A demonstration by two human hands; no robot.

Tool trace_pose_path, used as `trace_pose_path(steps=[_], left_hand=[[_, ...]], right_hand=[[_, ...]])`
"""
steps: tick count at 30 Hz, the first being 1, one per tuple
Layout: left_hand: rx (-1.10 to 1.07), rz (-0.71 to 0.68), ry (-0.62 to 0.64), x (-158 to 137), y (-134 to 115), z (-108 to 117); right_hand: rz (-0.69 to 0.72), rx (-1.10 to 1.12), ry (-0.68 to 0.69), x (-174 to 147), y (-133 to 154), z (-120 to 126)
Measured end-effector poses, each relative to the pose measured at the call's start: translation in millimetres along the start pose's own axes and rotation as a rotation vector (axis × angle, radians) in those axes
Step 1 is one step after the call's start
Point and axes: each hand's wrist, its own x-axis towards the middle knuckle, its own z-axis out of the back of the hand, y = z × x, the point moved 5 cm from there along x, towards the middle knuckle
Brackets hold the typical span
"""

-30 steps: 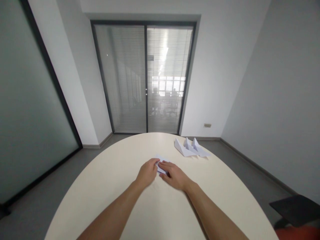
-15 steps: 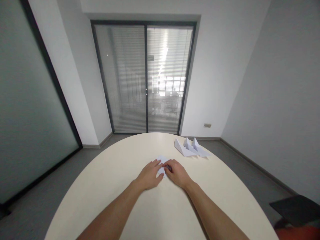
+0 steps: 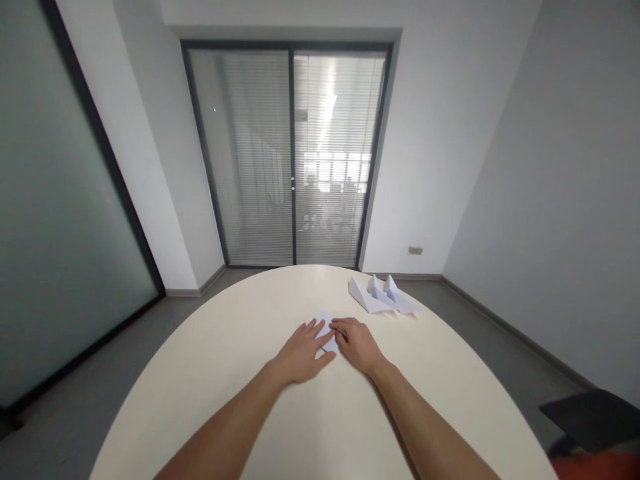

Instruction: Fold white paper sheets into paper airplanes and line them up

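A small folded piece of white paper point(image 3: 325, 317) lies on the table, partly covered by both hands. My left hand point(image 3: 303, 353) rests on its left side with the fingers spread and stretched across it. At the right edge of the paper, my right hand point(image 3: 357, 342) has its fingers curled and the thumb close to the index finger, closed on that edge. Fingers hide the middle of the sheet, so its folds do not show fully.
Several folded white paper shapes with pointed tips point(image 3: 383, 298) stand close together at the far right of the round cream table point(image 3: 240, 333). A dark chair part point(image 3: 595, 417) is at lower right. Glass doors with blinds point(image 3: 290, 153) stand behind.
My left fingers have spread wider and moved slightly right over the paper. My right hand has shifted a little to the right, and more of the paper shows between the hands.
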Motion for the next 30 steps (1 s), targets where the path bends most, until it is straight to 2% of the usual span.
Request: trace_pose_path(steps=[9, 13, 16, 21, 26, 30], left_hand=[[0.052, 0.065, 0.041, 2, 4, -6], [0.021, -0.073, 0.04, 0, -9, 3], [-0.04, -0.185, 0.008, -1, -25, 14], [-0.108, -0.265, -0.015, -2, -36, 23], [-0.095, -0.243, -0.023, -2, -32, 19], [-0.03, -0.157, 0.036, -1, -26, 11]], right_hand=[[-0.051, -0.035, -0.014, 2, 9, 10], [-0.02, 0.084, -0.049, 0, 16, 16], [-0.031, 0.142, 0.074, -1, 18, 8], [-0.112, 0.072, 0.234, -2, 6, -6], [-0.12, -0.006, 0.275, -3, -4, -12], [-0.148, -0.027, 0.251, -2, 1, -7]])
